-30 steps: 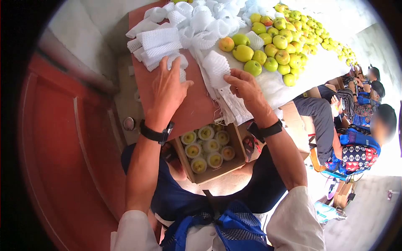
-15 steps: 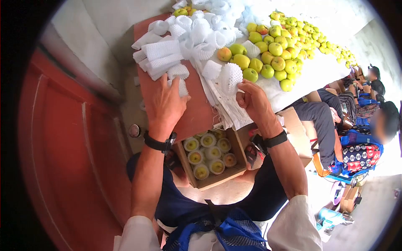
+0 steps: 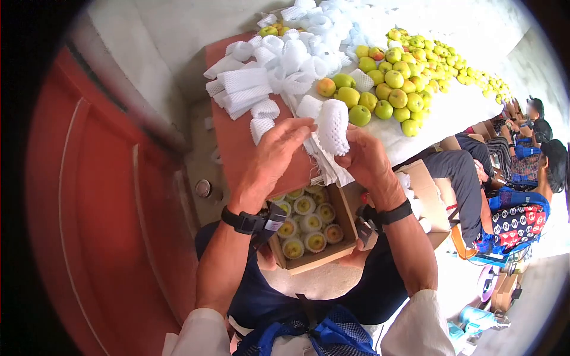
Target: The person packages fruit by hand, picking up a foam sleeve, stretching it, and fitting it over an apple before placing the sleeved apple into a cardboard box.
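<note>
A white foam net sleeve [image 3: 333,128] stands near the table's front edge, and my right hand [image 3: 367,160] grips its lower right side. What is inside the sleeve cannot be made out. My left hand [image 3: 273,155] is just left of it, fingers extended toward the sleeve, holding nothing. Loose foam nets [image 3: 242,89] lie in a heap behind my left hand. Yellow-green apples [image 3: 398,79] are piled behind and to the right. Below my hands, a cardboard box [image 3: 350,225] holds several apples in foam nets [image 3: 315,240].
The red-brown table [image 3: 228,127] carries the nets and a white cloth [image 3: 436,121]. An open carton [image 3: 427,193] is at the right, beside seated people [image 3: 504,204]. A red door [image 3: 101,225] is at the left, with a round tin [image 3: 203,188] on the floor.
My left hand has moved right, away from the loose nets and toward the sleeve. My right hand has closed on the sleeve, which is now more upright. The whole view has shifted slightly.
</note>
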Motion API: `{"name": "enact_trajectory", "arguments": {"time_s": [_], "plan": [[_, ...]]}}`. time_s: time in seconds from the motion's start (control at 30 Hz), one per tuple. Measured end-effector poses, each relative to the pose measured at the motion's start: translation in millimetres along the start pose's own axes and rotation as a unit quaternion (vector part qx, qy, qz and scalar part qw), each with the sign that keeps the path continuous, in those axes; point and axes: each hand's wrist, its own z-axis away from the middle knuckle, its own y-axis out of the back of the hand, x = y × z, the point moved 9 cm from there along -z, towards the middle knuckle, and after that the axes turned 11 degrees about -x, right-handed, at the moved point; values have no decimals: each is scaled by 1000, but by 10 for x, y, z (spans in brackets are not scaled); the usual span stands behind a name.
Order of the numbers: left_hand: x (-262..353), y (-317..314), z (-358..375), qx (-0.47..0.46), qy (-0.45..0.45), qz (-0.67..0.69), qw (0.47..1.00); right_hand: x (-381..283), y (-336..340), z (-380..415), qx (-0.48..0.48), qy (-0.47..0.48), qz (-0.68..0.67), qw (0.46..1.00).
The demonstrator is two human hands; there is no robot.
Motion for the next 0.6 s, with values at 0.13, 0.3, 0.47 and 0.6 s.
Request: {"name": "enact_trajectory", "arguments": {"time_s": [0.13,0.3,0.47,0.6], "plan": [[-45,-146,61,-42,-14,178,983,33,-157,52,-47,9,46,998],[-92,-156,203,-35,22,208,977,146,-179,117,-77,24,7,997],[-17,-229,247,-77,13,216,973,162,-243,169,-105,28,-38,993],[-48,-277,237,-91,15,241,966,-98,-407,319,-76,168,349,919]]}}
